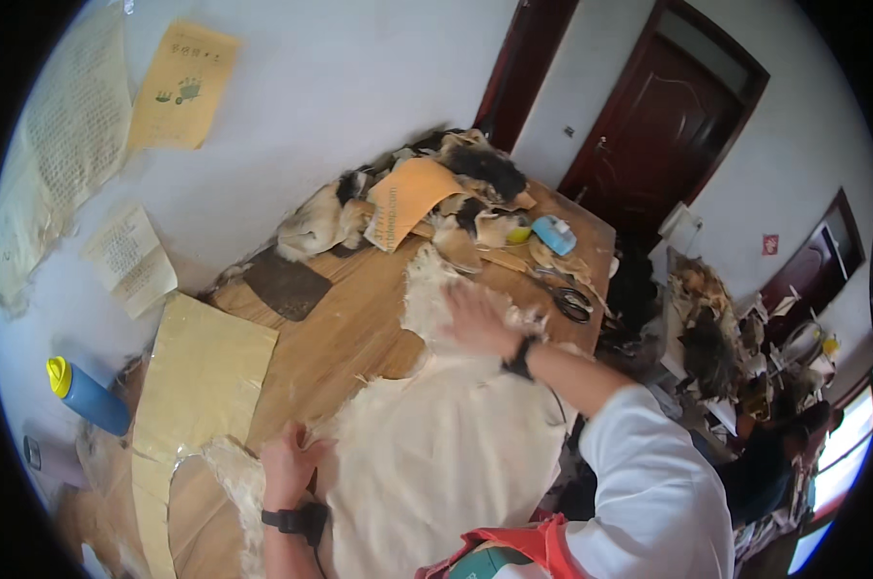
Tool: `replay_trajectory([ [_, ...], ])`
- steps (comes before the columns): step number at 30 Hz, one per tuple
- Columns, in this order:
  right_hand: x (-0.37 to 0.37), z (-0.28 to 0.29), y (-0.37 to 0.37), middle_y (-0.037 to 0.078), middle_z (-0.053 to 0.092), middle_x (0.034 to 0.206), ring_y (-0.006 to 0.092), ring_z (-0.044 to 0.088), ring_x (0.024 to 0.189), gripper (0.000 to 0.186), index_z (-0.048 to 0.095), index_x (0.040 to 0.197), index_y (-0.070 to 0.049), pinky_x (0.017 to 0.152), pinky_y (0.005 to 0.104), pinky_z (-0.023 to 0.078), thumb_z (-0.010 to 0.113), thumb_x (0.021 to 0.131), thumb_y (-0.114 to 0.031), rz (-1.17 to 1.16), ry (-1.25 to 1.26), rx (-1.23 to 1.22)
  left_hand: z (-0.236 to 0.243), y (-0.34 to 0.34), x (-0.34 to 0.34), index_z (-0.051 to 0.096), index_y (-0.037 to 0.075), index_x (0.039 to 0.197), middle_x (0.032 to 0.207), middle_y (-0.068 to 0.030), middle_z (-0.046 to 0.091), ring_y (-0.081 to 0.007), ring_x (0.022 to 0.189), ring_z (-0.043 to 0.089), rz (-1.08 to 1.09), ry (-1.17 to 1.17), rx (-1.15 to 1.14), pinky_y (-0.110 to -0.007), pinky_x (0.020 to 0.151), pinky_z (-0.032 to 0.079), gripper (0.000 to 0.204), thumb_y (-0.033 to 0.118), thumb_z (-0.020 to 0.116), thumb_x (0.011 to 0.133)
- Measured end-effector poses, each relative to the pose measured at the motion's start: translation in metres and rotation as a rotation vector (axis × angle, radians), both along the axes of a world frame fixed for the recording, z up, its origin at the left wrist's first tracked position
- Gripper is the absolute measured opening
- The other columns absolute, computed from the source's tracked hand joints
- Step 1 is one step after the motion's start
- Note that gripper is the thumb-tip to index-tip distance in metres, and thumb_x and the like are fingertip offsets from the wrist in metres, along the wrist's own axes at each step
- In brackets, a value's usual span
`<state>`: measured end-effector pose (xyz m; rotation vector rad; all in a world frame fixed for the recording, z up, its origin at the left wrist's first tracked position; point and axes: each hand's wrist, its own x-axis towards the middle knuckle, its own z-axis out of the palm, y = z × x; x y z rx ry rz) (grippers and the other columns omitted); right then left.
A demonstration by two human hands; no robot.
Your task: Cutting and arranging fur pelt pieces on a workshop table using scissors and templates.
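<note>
Seemingly smoothing the hide (446, 454), the right hand (477, 320) lay released at its twelve o'clock, the left hand's (293, 465) grip at nine unclear; next likely needed even pressure.

The broad, soft, irregular hide (436, 454) is showing plain creamy white. The wooden bench (349, 338) is showing warm brown with streaky grain. The large flat sheet (209, 367) is glowing pale yellow; the small four-sided scrap (287, 285) is looking dark brown. The heaped fur pieces (311, 222) are mixing black, tan and white, and the curved paper sheet (412, 198) is standing out orange with dark print. The cylindrical bottle (97, 405) is pairing blue with a yellow cap (59, 376).
</note>
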<state>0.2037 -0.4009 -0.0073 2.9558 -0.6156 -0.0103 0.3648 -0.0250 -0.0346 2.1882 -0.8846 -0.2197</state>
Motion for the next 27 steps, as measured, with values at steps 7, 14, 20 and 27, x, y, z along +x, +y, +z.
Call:
replay_trajectory([
  [7,-0.189,-0.026,0.110,0.021,0.015,0.158,0.0378,0.014,0.147,0.088,0.011,0.154,-0.003,0.114,0.0587,0.015,0.053,0.092,-0.049,-0.171,0.046,0.268,-0.001,-0.003,0.006,0.061,0.006,0.081,0.072,-0.0202,0.065,-0.0399,0.070,0.063,-0.075,-0.176,0.188,-0.049,0.062,0.046,0.023,0.027,0.070,0.081],
  [14,-0.216,-0.038,-0.061,0.027,0.052,0.128,0.0434,0.047,0.121,0.045,0.056,0.117,0.001,0.098,0.0548,0.037,0.044,0.097,-0.038,-0.601,-0.006,0.151,-0.007,-0.004,0.013,0.062,0.004,0.082,0.072,-0.0206,0.064,-0.0404,0.071,0.063,-0.100,-0.158,0.235,-0.048,0.062,0.047,0.025,0.029,0.066,0.084],
  [20,-0.199,-0.054,-0.073,0.024,0.065,0.080,0.0436,0.064,0.079,0.027,0.059,0.090,-0.005,0.070,0.0533,0.049,0.048,0.097,-0.029,-0.751,-0.268,-0.014,-0.004,0.008,0.022,0.065,0.001,0.087,0.074,-0.0206,0.065,-0.0404,0.073,0.063,-0.112,-0.114,0.197,-0.045,0.065,0.047,0.024,0.024,0.067,0.082],
  [27,-0.210,-0.051,-0.119,0.024,0.062,0.070,0.0454,0.062,0.068,0.029,0.057,0.086,-0.008,0.063,0.0563,0.048,0.049,0.097,-0.033,-0.537,-0.328,-0.105,-0.004,0.001,0.027,0.059,-0.001,0.084,0.072,-0.0214,0.061,-0.0405,0.070,0.061,-0.028,0.031,0.187,-0.044,0.062,0.045,0.019,0.016,0.068,0.080],
])
